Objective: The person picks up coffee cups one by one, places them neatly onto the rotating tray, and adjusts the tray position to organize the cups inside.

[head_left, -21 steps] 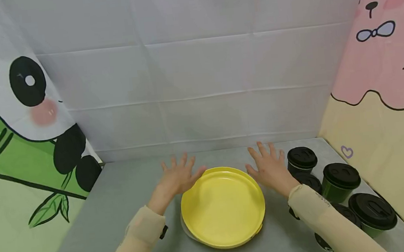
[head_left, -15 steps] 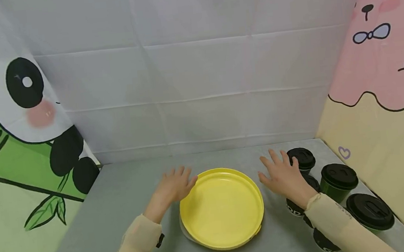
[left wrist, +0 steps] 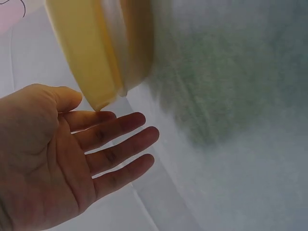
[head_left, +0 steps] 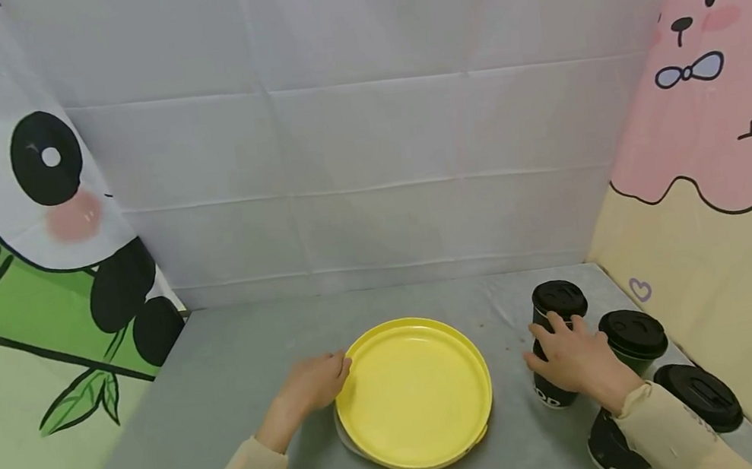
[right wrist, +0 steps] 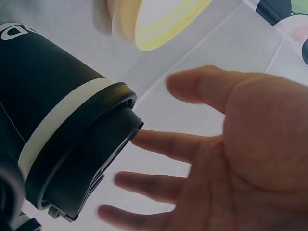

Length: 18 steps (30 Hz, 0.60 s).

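A yellow round plate (head_left: 413, 395) with a raised rim lies on top of other round pieces at the middle of the table. My left hand (head_left: 312, 385) is at its left rim; in the left wrist view the thumb and index finger come right up to the yellow edge, the other fingers stretched out. On the right, my right hand (head_left: 578, 358) hovers over black lidded coffee cups, fingers spread. The right wrist view shows a black cup (right wrist: 53, 82) with a pale band and black lid (right wrist: 91, 149), index fingertip right at the lid. Part of this cup group is hidden by the hand.
Another black-lidded cup (head_left: 559, 299) stands behind my right hand. Along the right wall are a green cup (head_left: 633, 333) and a further black lid (head_left: 702, 395). A black cup (head_left: 611, 443) stands nearer the front. A grey-white sheet (head_left: 367, 151) hangs behind the table.
My right hand has moved right and down, from beside the plate to over the cups. My left hand has come lower beside the plate's left rim. The plate stays put.
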{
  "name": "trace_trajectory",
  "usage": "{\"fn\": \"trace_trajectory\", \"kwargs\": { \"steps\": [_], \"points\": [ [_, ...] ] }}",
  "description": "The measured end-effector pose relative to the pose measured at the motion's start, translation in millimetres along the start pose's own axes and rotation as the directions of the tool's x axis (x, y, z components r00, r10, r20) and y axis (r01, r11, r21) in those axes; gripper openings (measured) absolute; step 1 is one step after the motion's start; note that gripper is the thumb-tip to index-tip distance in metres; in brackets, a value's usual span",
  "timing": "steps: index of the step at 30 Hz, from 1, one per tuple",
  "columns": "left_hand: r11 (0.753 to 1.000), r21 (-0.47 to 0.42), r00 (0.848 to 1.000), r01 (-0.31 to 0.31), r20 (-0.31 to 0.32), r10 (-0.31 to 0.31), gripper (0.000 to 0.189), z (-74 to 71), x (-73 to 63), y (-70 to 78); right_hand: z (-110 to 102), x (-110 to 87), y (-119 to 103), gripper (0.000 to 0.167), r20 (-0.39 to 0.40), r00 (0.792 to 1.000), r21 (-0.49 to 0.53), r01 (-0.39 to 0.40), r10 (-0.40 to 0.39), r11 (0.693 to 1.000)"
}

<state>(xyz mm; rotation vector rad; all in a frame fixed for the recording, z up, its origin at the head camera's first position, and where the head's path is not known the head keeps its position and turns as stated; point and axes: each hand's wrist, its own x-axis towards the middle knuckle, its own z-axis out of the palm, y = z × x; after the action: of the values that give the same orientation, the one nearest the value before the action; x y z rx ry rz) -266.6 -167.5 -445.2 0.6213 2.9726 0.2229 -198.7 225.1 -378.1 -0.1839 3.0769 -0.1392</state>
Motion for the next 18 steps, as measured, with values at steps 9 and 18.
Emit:
{"fn": "trace_trajectory", "kwargs": {
  "steps": [9, 18],
  "points": [
    [0.991, -0.132, 0.997, -0.003, -0.075, -0.006, 0.024, 15.0, -7.1, -4.2, 2, 0.5, 6, 0.054, 0.081, 0.997, 0.05, -0.016, 0.012, 0.999],
    [0.956, -0.292, 0.996, -0.015, -0.088, -0.011, 0.031, 19.2, -12.9, -7.0, 1, 1.0, 5, 0.052, 0.001, 1.0, 0.043, 0.029, -0.029, 0.999]
  ]
}}
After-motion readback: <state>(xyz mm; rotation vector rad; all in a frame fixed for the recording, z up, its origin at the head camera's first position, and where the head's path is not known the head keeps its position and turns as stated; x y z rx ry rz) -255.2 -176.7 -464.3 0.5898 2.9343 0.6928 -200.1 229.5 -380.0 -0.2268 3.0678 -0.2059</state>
